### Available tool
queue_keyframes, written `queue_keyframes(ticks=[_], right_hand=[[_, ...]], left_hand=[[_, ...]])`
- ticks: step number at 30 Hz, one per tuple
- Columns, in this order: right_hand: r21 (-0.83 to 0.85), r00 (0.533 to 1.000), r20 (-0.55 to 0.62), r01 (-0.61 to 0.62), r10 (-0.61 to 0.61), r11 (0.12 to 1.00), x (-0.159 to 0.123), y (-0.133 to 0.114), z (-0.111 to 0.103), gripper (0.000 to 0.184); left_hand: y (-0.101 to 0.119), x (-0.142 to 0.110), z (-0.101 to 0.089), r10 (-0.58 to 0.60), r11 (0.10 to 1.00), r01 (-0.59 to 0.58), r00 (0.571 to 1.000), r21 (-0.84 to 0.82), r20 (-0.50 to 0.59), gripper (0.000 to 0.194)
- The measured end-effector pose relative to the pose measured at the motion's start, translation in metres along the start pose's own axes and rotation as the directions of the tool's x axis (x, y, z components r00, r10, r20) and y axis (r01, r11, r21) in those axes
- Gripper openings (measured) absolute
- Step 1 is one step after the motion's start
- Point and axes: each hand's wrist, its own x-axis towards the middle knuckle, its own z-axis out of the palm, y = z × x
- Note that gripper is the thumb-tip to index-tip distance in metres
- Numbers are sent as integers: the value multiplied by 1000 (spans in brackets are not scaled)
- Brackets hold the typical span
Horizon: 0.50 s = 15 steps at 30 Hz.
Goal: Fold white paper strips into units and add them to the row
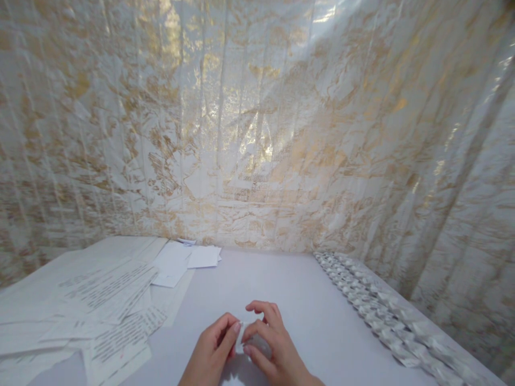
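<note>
Low in the middle of the head view, a small white folded piece of paper (240,342) is held between my two hands over the table. My left hand (214,346) is closed, its thumb and curled fingers pinching the paper's left side. My right hand (276,346) meets the paper's right side with thumb and a bent finger, while its index finger arches free above. The palm sides and the paper's lower part are partly hidden. Below the hands, another bit of white paper (233,380) shows at the bottom edge.
Printed sheets (108,289) lie overlapping on the left, with blank white paper pieces (173,265) by them. Long rows of small folded paper pieces (374,311) run along the table's right side. A shiny patterned plastic sheet (257,134) hangs behind the pale table (257,279).
</note>
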Motion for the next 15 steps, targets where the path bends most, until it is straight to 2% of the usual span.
queue_keyframes(ticks=[5, 10, 15], right_hand=[[12, 996, -76, -49, 49, 999, -1, 3, 5, 30], [-22, 981, -190, 35, -38, 999, -2, 5, 12, 32], [-18, 970, -228, 86, -87, 996, 0, 0, 12, 28]], left_hand=[[-1, -1, 3, 6, 999, -6, 1000, -34, -3, 54], [-2, -3, 5, 16, 997, -17, 1000, -78, -16, 55], [1, -2, 6, 11, 993, -12, 1000, -117, -11, 56]])
